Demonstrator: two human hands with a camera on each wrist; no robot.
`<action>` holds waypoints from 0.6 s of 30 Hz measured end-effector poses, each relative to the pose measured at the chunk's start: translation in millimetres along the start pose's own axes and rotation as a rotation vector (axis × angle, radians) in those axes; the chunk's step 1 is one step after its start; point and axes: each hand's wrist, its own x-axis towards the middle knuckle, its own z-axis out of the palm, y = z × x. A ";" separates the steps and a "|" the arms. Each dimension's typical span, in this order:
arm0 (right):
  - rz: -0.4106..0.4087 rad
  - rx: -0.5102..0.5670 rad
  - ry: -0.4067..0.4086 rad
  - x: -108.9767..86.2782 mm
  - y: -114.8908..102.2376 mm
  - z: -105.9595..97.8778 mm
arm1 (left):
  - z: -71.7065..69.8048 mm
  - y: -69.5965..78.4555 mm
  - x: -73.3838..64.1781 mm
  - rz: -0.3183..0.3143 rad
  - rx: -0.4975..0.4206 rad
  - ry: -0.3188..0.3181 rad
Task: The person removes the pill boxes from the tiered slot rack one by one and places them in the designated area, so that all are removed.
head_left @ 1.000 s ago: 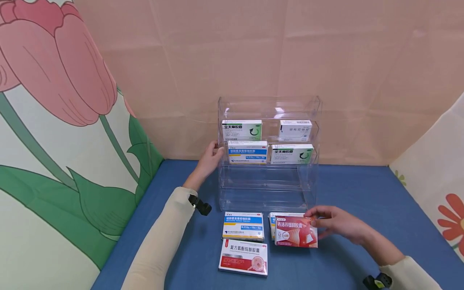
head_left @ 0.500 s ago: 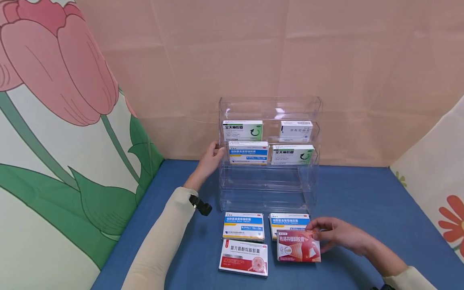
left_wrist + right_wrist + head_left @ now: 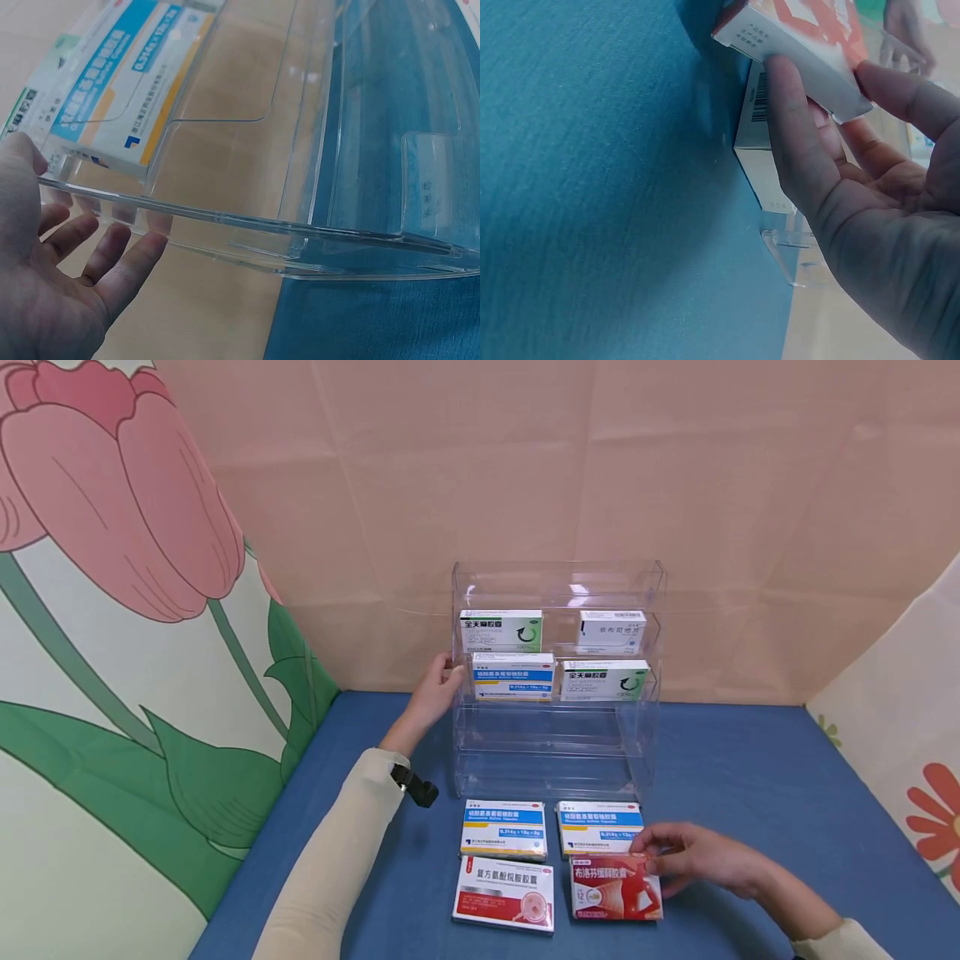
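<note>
A clear plastic tiered rack (image 3: 553, 731) stands at the middle of the table. My left hand (image 3: 437, 687) holds its left side, thumb at the front edge and fingers behind the side wall in the left wrist view. By its right end, my right hand (image 3: 693, 858) pinches a red medicine box (image 3: 611, 887) between thumb and fingers. The box is close over the cloth, just in front of a blue-and-white medicine box (image 3: 596, 827). To its left lies a white-and-red medicine box (image 3: 503, 893), with another blue-and-white box (image 3: 504, 828) behind that one.
Two green-and-white boxes, a white box (image 3: 612, 631) and a blue-and-white box (image 3: 513, 677) stand on the rack's upper tiers. Blue cloth (image 3: 720, 760) covers the table. A beige backdrop (image 3: 555, 468) rises behind, with a flower-printed panel on each side.
My right hand has brought the red box toward the table's front and lower, uncovering most of the blue-and-white box behind it. The left hand has stayed at the rack's side.
</note>
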 end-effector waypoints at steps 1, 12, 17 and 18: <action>0.003 -0.003 -0.006 0.1 0.2 0.8 | -0.1 -0.1 -0.1 0.001 -0.001 0.001; 0.028 -0.018 -0.034 -0.3 5.9 3.4 | 0.4 0.3 -0.8 0.003 0.011 0.003; 0.048 -0.016 -0.025 -0.8 8.0 3.6 | 0.2 1.2 -1.1 0.005 0.007 0.003; 0.050 -0.014 -0.024 -0.9 8.0 3.7 | 0.0 1.6 -1.3 0.004 0.006 0.004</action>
